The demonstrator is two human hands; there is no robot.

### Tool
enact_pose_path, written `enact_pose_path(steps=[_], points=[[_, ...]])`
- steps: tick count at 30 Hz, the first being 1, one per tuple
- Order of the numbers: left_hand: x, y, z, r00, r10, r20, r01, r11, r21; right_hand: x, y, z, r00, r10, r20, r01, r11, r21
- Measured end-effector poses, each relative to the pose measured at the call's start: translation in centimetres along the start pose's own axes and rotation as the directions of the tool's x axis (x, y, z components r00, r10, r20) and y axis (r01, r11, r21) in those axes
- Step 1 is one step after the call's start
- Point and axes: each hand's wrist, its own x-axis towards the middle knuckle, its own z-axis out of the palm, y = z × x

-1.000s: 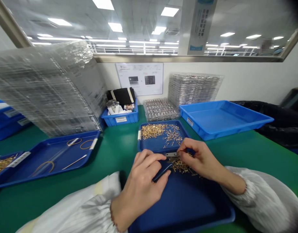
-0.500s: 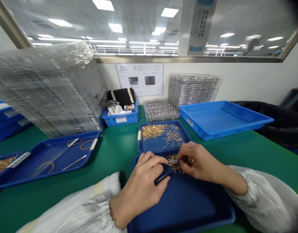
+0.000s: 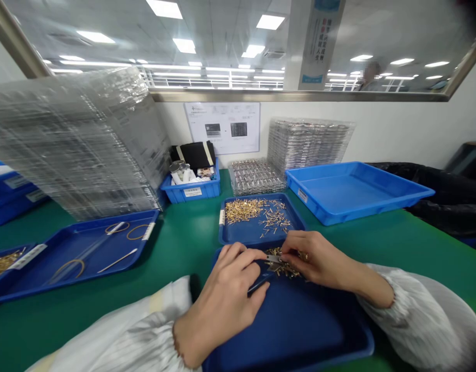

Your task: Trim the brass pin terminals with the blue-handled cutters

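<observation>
Dark-handled pliers [image 3: 260, 280] are gripped in my left hand [image 3: 227, 295], their metal jaws pointing right. At the jaw tips my right hand [image 3: 319, 258] is closed in a pinch; what it holds is too small to make out. Both hands are over the near dark blue tray [image 3: 295, 325], where small gold pins [image 3: 288, 268] lie in a pile at its far end. Just beyond, another dark blue tray [image 3: 238, 233] holds more gold pins [image 3: 243, 210], some heaped and some scattered.
At the left are a tray [image 3: 94, 243] with rubber bands and a swab, and tall stacked clear trays [image 3: 86, 139]. A blue bin [image 3: 193, 192], filled clear trays [image 3: 257, 178] and a light blue tray [image 3: 354, 191] stand at the back.
My right hand has shifted slightly left, its fingertips now closer against the pliers' jaws. My left hand has hardly moved. A person behind the window appears farther left.
</observation>
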Motion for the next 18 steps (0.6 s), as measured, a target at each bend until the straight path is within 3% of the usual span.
enact_pose_path(steps=[5, 7, 11, 14, 18], points=[[0.2, -0.5, 0.2, 0.993, -0.111, -0.031, 0.111, 0.994, 0.019, 0.2, 1.3, 0.0, 0.948, 0.108, -0.299, -0.123, 0.992, -0.031], [0.2, -0.7, 0.2, 0.988, -0.135, -0.075, 0.138, 0.990, 0.040, 0.1, 1.4, 0.1, 0.965, 0.131, -0.227, -0.146, 0.988, -0.051], [0.1, -0.9, 0.2, 0.974, -0.162, -0.158, 0.174, 0.982, 0.067, -0.1, 0.7, 0.7, 0.992, 0.099, 0.081, -0.091, 0.991, -0.103], [0.1, -1.0, 0.4, 0.969, -0.161, -0.189, 0.178, 0.981, 0.072, 0.0, 0.4, 1.3, 0.986, 0.103, 0.130, -0.077, 0.979, -0.190], [0.0, -1.1, 0.5, 0.971, -0.161, -0.177, 0.175, 0.983, 0.062, 0.1, 0.6, 1.6, 0.985, 0.140, 0.100, -0.110, 0.960, -0.257]])
